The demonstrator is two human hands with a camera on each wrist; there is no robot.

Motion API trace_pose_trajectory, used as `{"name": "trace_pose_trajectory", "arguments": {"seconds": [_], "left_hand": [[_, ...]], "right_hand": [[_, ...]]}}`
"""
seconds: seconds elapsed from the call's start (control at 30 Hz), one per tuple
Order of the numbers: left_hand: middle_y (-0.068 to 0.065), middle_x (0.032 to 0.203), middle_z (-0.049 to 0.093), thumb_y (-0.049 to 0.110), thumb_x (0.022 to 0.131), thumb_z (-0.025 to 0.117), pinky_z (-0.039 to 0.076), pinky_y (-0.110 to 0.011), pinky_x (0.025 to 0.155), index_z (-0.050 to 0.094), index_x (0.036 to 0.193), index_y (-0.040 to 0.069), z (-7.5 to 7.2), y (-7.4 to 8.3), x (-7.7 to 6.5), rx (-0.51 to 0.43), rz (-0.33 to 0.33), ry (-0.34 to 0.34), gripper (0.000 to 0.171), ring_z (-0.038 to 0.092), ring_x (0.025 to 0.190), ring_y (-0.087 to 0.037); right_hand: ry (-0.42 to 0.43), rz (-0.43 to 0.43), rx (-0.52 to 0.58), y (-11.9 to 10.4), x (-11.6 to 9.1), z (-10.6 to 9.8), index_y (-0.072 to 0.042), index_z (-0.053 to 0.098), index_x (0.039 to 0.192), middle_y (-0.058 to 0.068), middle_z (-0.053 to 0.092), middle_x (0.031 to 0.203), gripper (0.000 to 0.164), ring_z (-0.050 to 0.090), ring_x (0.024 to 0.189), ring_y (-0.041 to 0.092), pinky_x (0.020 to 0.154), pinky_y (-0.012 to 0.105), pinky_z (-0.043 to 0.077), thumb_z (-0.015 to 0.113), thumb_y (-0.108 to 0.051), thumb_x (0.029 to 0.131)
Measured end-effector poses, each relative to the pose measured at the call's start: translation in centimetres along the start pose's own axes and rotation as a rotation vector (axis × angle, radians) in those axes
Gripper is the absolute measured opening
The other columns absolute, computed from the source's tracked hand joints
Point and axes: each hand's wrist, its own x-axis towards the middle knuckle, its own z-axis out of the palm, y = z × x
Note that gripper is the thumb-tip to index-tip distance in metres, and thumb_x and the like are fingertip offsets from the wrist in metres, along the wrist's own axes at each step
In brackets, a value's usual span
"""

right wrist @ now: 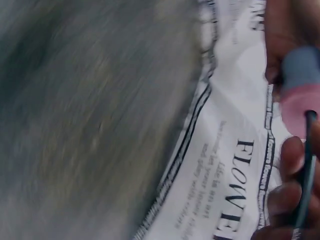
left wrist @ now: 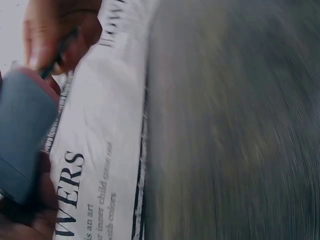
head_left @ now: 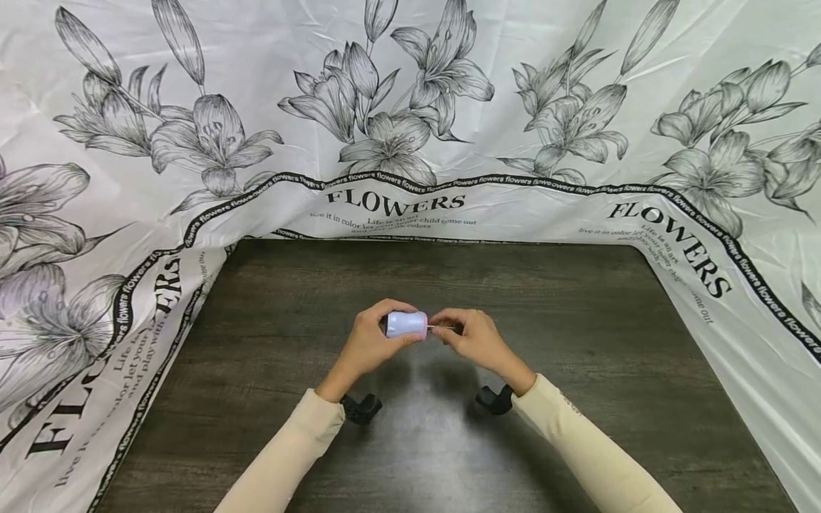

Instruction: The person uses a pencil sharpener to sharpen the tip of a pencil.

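Observation:
My left hand [head_left: 372, 340] grips a small pale lavender pencil sharpener [head_left: 406, 324], its fingers and thumb wrapped round the barrel. The sharpener lies sideways in the air, its pink end [right wrist: 296, 104] turned to the right. A thin dark pencil [right wrist: 305, 180] is pinched between the fingers and thumb of my right hand [head_left: 476, 340]. One end of the pencil meets the pink face; how far it goes in is hidden. In the left wrist view, the sharpener's barrel [left wrist: 22, 130] shows at the left edge, below the right hand [left wrist: 62, 30].
Both hands are above a dark wood-grain table [head_left: 288, 285]. White cloth [head_left: 513, 107] printed with flowers and lettering hangs behind and along the sides. Black wrist mounts [head_left: 362, 409] show at both cuffs. Both wrist views are blurred.

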Motion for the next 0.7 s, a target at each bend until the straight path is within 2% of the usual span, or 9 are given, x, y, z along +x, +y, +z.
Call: {"name": "trace_pose_trajectory", "arguments": {"seconds": [0.13,0.27,0.37,0.47,0.53,0.57,0.63,0.7], "left_hand": [[-0.015,0.1,0.063,0.017,0.088,0.07,0.051,-0.026,0.063,0.065,0.112,0.001,-0.6,0.1,0.6,-0.16,-0.228,-0.006,0.029,0.059,0.074,-0.015],[-0.007,0.086,0.061,0.027,0.095,0.059,0.051,-0.026,0.061,0.062,0.111,-0.007,-1.2,0.4,0.9,-0.353,-0.466,-0.1,0.037,0.059,0.066,-0.011],[-0.006,0.082,0.06,0.035,0.097,0.054,0.05,-0.022,0.057,0.057,0.114,-0.009,-1.4,0.5,0.9,-0.501,-0.616,-0.181,0.046,0.06,0.059,-0.01],[-0.007,0.085,0.058,0.036,0.097,0.052,0.05,-0.019,0.055,0.053,0.119,-0.009,-1.4,0.7,0.9,-0.593,-0.698,-0.214,0.049,0.059,0.058,-0.009],[-0.008,0.087,0.058,0.033,0.097,0.055,0.05,-0.019,0.056,0.054,0.118,-0.009,-1.2,0.8,0.9,-0.597,-0.7,-0.201,0.048,0.06,0.059,-0.009],[-0.007,0.088,0.059,0.031,0.096,0.056,0.05,-0.02,0.057,0.056,0.117,-0.01,-1.0,0.8,0.9,-0.575,-0.671,-0.185,0.046,0.06,0.061,-0.01],[-0.01,0.089,0.06,0.026,0.094,0.061,0.051,-0.022,0.057,0.06,0.113,-0.01,-0.7,0.7,0.8,-0.481,-0.558,-0.144,0.041,0.06,0.063,-0.011],[-0.013,0.09,0.062,0.021,0.091,0.066,0.052,-0.024,0.058,0.064,0.11,-0.007,-0.4,0.6,0.5,-0.353,-0.41,-0.097,0.034,0.06,0.066,-0.013]], "right_hand": [[0.224,-0.305,-0.425,-0.3,0.0,0.5,-0.009,0.071,0.102,-0.001,0.069,0.083,0.019,0.055,0.057,0.006,0.05,0.022,0.044,0.072,-0.015,0.084],[0.393,-0.56,-0.778,-0.1,0.2,0.8,-0.01,0.07,0.096,-0.001,0.068,0.082,0.01,0.061,0.063,0.011,0.054,0.024,0.045,0.064,-0.017,0.091],[0.471,-0.697,-0.944,0.2,0.2,0.9,-0.011,0.07,0.095,-0.003,0.069,0.084,0.019,0.063,0.068,0.012,0.059,0.025,0.047,0.052,-0.017,0.099],[0.52,-0.778,-1.02,0.5,0.1,1.0,-0.012,0.071,0.094,-0.004,0.067,0.082,0.023,0.06,0.067,0.012,0.06,0.024,0.045,0.048,-0.014,0.1],[0.535,-0.798,-1.036,0.7,0.1,1.1,-0.013,0.07,0.092,-0.005,0.064,0.077,0.023,0.056,0.063,0.011,0.056,0.023,0.041,0.048,-0.014,0.099],[0.523,-0.786,-1.018,0.7,0.1,1.1,-0.013,0.069,0.091,-0.005,0.062,0.074,0.023,0.053,0.06,0.011,0.053,0.022,0.038,0.048,-0.015,0.099],[0.477,-0.729,-0.917,0.6,0.0,1.2,-0.013,0.069,0.087,-0.004,0.056,0.067,0.021,0.047,0.053,0.009,0.048,0.02,0.033,0.051,-0.017,0.098],[0.407,-0.629,-0.751,0.5,-0.1,1.3,-0.012,0.07,0.084,-0.005,0.052,0.062,0.017,0.041,0.047,0.005,0.043,0.016,0.029,0.057,-0.016,0.095]]}}
